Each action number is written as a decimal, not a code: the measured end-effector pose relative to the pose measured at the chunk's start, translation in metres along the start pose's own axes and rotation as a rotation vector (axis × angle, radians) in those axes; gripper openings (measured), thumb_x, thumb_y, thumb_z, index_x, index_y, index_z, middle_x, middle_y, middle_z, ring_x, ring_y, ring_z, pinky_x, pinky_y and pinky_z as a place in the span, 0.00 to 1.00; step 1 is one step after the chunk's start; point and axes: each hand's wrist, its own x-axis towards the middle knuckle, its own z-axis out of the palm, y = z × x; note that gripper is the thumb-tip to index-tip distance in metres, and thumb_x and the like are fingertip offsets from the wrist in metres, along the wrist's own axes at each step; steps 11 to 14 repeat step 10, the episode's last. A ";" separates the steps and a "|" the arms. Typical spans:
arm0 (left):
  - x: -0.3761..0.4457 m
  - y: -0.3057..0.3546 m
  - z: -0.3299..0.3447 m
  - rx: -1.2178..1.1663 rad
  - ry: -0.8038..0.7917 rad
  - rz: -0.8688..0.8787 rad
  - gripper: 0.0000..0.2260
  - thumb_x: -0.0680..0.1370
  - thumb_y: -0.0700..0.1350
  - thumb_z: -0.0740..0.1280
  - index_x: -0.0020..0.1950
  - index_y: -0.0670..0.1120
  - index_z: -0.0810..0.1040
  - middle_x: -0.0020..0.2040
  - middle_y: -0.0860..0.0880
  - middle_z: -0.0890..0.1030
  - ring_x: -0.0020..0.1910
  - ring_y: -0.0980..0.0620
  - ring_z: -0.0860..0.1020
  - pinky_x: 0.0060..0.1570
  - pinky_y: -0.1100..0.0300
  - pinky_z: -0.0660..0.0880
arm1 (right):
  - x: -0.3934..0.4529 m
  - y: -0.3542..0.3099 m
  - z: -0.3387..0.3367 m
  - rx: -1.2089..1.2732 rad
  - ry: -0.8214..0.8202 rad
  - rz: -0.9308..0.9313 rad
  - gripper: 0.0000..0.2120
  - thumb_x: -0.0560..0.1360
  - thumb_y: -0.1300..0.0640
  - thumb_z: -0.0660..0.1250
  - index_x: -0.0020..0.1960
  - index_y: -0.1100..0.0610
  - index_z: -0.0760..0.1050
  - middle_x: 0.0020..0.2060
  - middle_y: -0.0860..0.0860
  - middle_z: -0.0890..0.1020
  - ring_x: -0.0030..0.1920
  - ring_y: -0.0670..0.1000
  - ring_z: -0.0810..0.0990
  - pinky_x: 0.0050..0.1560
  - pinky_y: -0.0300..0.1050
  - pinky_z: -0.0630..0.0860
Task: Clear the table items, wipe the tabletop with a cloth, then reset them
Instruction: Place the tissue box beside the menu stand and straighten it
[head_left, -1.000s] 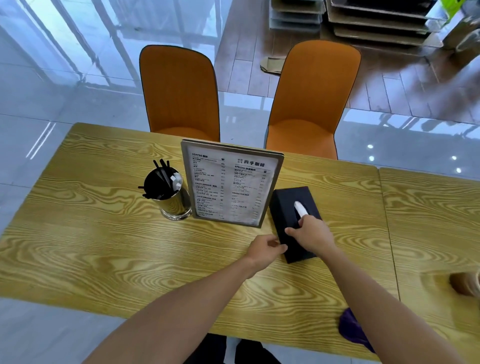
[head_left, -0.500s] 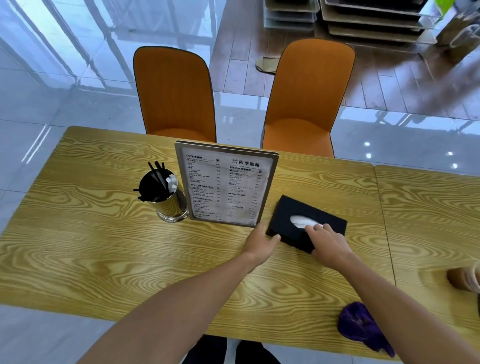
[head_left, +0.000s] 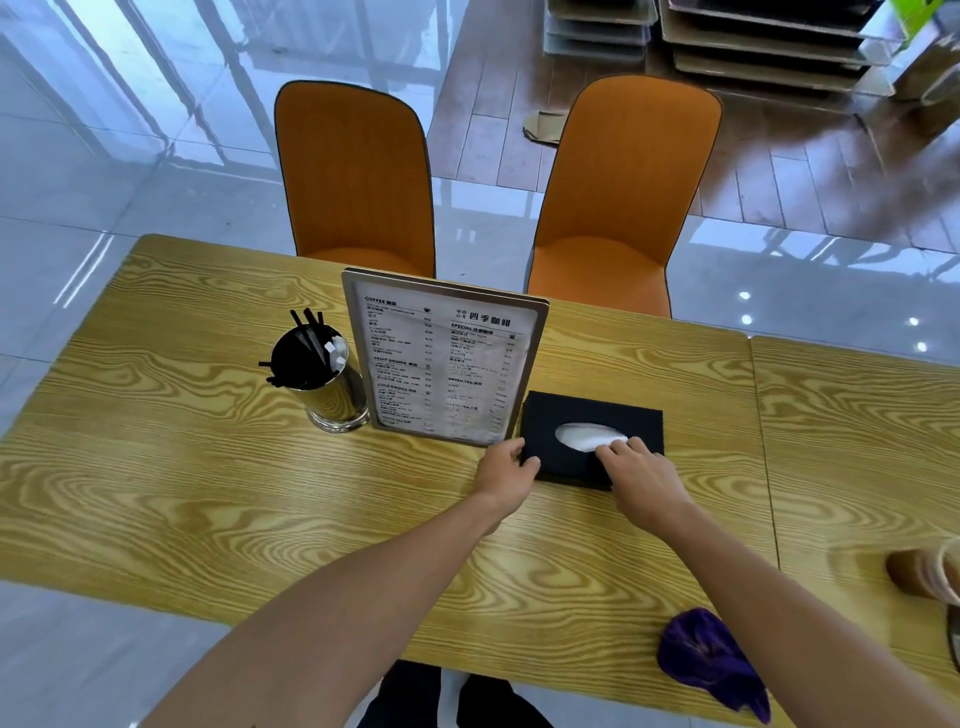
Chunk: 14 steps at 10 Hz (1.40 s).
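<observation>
Both hands are resting on the black tissue box (head_left: 592, 441), which is lying flat on the wooden desk (head_left: 182, 467) just right of centre. The left hand (head_left: 506, 475) is curling loosely against the box's left end, fingers touching its near corner. The right hand (head_left: 641, 470) is lying spread over the box's near edge, fingertips (head_left: 621, 446) reaching the white tissue (head_left: 582, 434) showing in the top slot. Neither hand is lifting the box.

The menu stand (head_left: 441, 358) is standing upright at the box's 10 o'clock, its right lower corner just beside the box. The metal cup (head_left: 332, 389) holding black sticks is sitting at the stand's 9 o'clock. The purple cloth (head_left: 711, 665) is lying crumpled at the desk's near edge, at the box's 5 o'clock, well apart.
</observation>
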 end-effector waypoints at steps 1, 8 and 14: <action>-0.001 -0.005 -0.003 -0.019 0.025 -0.009 0.23 0.82 0.40 0.66 0.77 0.41 0.67 0.76 0.45 0.71 0.72 0.51 0.72 0.68 0.61 0.70 | 0.002 -0.008 -0.003 0.014 -0.002 -0.015 0.15 0.77 0.65 0.62 0.60 0.52 0.70 0.52 0.46 0.76 0.53 0.51 0.72 0.38 0.42 0.67; -0.002 -0.007 -0.015 0.066 -0.010 -0.010 0.26 0.81 0.42 0.68 0.78 0.43 0.66 0.76 0.46 0.71 0.72 0.48 0.72 0.72 0.54 0.70 | 0.001 -0.019 -0.012 -0.015 -0.038 -0.045 0.13 0.77 0.64 0.63 0.60 0.54 0.70 0.55 0.49 0.77 0.55 0.52 0.73 0.42 0.45 0.77; -0.004 -0.009 -0.033 0.256 -0.068 0.048 0.25 0.80 0.45 0.68 0.77 0.44 0.69 0.74 0.47 0.73 0.71 0.47 0.73 0.70 0.53 0.71 | -0.003 -0.050 -0.017 0.098 0.082 -0.046 0.17 0.79 0.52 0.63 0.67 0.54 0.69 0.59 0.50 0.76 0.60 0.53 0.75 0.46 0.46 0.77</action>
